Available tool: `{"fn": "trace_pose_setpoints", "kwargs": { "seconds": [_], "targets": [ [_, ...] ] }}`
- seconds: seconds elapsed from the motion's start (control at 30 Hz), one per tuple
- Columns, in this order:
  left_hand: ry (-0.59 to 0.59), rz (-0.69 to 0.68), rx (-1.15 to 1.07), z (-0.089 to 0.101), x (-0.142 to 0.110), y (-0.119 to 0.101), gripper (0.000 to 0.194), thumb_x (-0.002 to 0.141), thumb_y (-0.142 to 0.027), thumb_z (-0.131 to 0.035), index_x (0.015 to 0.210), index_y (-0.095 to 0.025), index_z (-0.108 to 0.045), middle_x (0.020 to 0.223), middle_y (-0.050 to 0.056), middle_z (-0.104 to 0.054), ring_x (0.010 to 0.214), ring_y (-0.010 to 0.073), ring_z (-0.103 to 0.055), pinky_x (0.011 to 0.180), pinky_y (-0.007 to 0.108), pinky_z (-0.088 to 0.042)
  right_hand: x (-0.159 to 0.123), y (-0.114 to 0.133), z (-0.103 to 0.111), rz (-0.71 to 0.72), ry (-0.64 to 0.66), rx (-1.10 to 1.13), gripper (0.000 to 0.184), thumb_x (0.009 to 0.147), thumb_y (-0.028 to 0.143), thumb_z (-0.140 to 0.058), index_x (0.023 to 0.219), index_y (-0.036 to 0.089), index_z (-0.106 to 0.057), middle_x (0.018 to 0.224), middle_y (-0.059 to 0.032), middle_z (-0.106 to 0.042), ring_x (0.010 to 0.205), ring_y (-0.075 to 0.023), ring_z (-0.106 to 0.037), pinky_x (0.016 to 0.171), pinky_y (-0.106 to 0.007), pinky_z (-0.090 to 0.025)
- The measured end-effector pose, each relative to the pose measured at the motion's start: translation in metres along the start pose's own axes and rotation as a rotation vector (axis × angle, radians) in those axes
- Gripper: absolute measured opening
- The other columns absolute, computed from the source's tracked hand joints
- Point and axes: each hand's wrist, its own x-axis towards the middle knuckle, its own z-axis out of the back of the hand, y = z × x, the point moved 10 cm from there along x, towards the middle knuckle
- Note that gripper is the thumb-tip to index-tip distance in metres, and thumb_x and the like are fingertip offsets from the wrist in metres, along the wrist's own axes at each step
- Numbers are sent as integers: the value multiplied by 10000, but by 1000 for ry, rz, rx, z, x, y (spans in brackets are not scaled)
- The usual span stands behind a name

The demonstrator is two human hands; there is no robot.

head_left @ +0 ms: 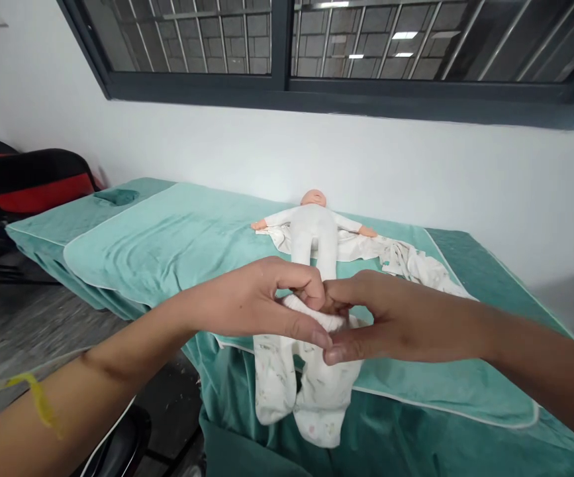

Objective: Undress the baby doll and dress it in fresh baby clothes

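Note:
Both hands meet over the near edge of the bed, pinching a pair of white baby pants (324, 397) with a small pastel print. My left hand (271, 301) is closed on the waistband from the left. From the right, my right hand (371, 315) grips the same band, its thumb tip close to the left thumb. The two legs of the pants hang down, and part of the waist is hidden by the fingers. Beyond them a baby doll (315, 222) in a white body suit lies on its back with its arms spread, on a pale printed cloth (406, 262).
A green sheet (167, 238) covers the bed (485, 258), which stands against a white wall below a barred window (287, 86). Black and red folding chairs (38, 179) are at the left. Another dark seat (122, 437) shows below my left arm.

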Motion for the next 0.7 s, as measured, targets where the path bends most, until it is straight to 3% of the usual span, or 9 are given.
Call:
{"fn": "trace_pose_setpoints", "kwargs": {
  "seconds": [0.13, 0.23, 0.37, 0.43, 0.5, 0.57, 0.7],
  "targets": [
    [-110, -101, 264, 0, -5, -22, 260, 839, -370, -766, 756, -184, -603, 636, -52, -518, 614, 89, -453, 597, 229, -352, 2, 1, -7, 55, 68, 146, 154, 976, 350, -635, 1011, 227, -722, 792, 27, -628, 657, -119, -558, 585, -225, -427],
    [-155, -145, 415, 7, -9, -25, 291, 860, -419, -741, 743, -188, -609, 655, -42, -546, 630, 96, -474, 605, 232, -347, -1, 8, 9, 123, -63, -20, 221, 962, 364, -659, 822, 204, -717, 712, 23, -592, 665, -126, -544, 631, -251, -423],
    [-232, -131, 658, 35, -15, -16, 349, 891, -464, -695, 706, -184, -600, 639, -32, -549, 640, 114, -500, 663, 250, -370, -14, 14, 42, 189, -249, -179, 395, 922, 435, -708, 624, 199, -597, 632, 19, -528, 660, -140, -518, 661, -284, -405],
    [-276, -140, 781, 48, -19, -11, 336, 897, -453, -691, 714, -184, -607, 690, -12, -575, 702, 137, -528, 725, 273, -389, -18, 4, 52, 155, -254, -193, 400, 924, 464, -696, 637, 199, -609, 761, -22, -608, 744, -163, -560, 692, -296, -423],
    [-379, -144, 829, 62, -25, -4, 282, 915, -424, -670, 768, -187, -628, 841, 24, -624, 807, 162, -560, 763, 286, -401, -18, -16, 57, 62, -237, -190, 368, 923, 497, -681, 700, 204, -668, 1027, -71, -663, 925, -207, -602, 749, -305, -449],
    [-537, -125, 775, 75, -31, 6, 256, 933, -404, -641, 797, -187, -631, 945, 46, -635, 871, 173, -573, 760, 286, -412, -16, -44, 52, -63, -216, -136, 359, 918, 540, -664, 772, 215, -707, 1145, -78, -655, 1020, -239, -605, 772, -308, -464],
    [-882, -1, 382, 87, -47, 49, 300, 909, -446, -661, 761, -189, -614, 763, 4, -608, 734, 150, -555, 679, 266, -424, 3, -83, 1, -186, -73, 222, 453, 931, 627, -579, 845, 197, -692, 878, -34, -664, 818, -214, -612, 695, -300, -466]
  ]
}}
